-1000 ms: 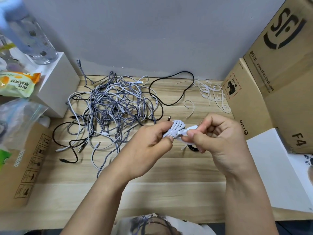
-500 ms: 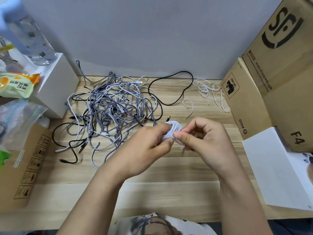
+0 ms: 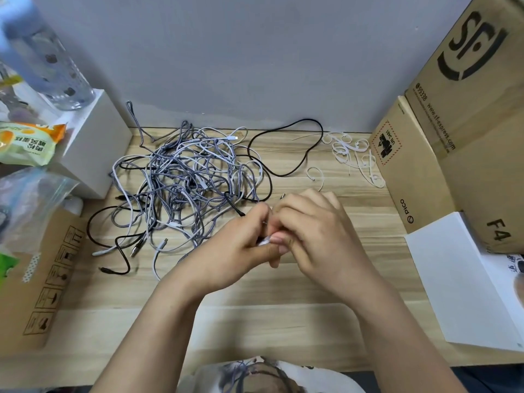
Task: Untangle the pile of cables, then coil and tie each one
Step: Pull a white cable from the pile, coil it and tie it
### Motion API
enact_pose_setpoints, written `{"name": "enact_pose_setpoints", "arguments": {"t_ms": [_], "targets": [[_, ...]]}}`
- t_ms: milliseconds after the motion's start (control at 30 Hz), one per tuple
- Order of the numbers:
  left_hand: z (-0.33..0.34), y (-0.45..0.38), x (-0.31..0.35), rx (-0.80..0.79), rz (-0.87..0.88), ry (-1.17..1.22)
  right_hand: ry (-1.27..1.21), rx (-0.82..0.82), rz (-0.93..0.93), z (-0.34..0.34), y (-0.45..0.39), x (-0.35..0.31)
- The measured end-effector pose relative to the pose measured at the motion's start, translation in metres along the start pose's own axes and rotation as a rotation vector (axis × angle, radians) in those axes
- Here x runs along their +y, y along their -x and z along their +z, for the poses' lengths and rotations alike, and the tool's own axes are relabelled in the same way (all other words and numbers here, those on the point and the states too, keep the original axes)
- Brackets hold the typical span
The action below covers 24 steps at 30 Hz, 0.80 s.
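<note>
A pale wooden table meets a grey wall. Boxes at its right edge read "SF" and "pico". Both hands, left and right, pinch a white cable (mostly hidden) beside the cable pile.

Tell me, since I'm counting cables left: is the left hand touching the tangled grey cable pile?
Cannot tell: head view shows left hand overlapping the pile's near edge.

wall: plain grey | table: light wood planks
</note>
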<state>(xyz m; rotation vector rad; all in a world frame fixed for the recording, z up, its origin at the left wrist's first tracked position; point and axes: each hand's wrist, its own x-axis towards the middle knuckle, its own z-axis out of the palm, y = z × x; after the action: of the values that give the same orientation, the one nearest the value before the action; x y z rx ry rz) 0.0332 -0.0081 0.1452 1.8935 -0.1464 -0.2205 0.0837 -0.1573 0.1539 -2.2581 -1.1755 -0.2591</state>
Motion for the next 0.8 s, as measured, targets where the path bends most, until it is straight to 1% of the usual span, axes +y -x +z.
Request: {"name": "enact_pose_setpoints", "arguments": {"t_ms": [67, 133, 167, 233, 267, 333, 433, 500, 567, 667, 800], "targets": [[0.007, -0.005, 0.005, -0.014, -0.008, -0.049, -0.135, 0.049, -0.006, 0.003, -0.003, -0.015], [0.016, -0.002, 0.015, -0.145, -0.147, -0.215, -0.235, 0.098, -0.037, 0.007, -0.007, -0.028], [0.017, 0.000, 0.013, -0.128, -0.185, -0.243, -0.264, 0.112, -0.038, 0.009, -0.008, -0.033], [0.022, -0.003, 0.010, -0.097, -0.016, -0.114, -0.363, 0.161, 0.034, 0.012, -0.008, -0.033], [0.022, -0.004, 0.005, -0.054, -0.006, -0.009, -0.408, 0.185, 0.082, 0.013, -0.007, -0.029], [0.022, -0.002, -0.006, -0.043, -0.064, 0.179, -0.444, 0.191, 0.169, 0.016, -0.005, -0.020], [0.025, -0.005, -0.011, -0.059, -0.086, 0.340, -0.485, 0.110, 0.298, 0.020, 0.004, -0.005], [0.021, -0.005, -0.011, -0.074, -0.064, 0.379, -0.662, 0.073, 0.407, 0.019, 0.014, 0.002], [0.018, -0.006, -0.013, -0.061, -0.066, 0.421, -0.840, 0.076, 0.527, 0.017, 0.023, 0.008], [0.018, -0.006, -0.016, -0.043, -0.088, 0.422, -0.863, 0.077, 0.620, 0.015, 0.032, 0.017], [0.024, -0.007, -0.016, -0.060, -0.073, 0.315, -0.777, -0.003, 0.555, 0.014, 0.026, 0.019]]}}
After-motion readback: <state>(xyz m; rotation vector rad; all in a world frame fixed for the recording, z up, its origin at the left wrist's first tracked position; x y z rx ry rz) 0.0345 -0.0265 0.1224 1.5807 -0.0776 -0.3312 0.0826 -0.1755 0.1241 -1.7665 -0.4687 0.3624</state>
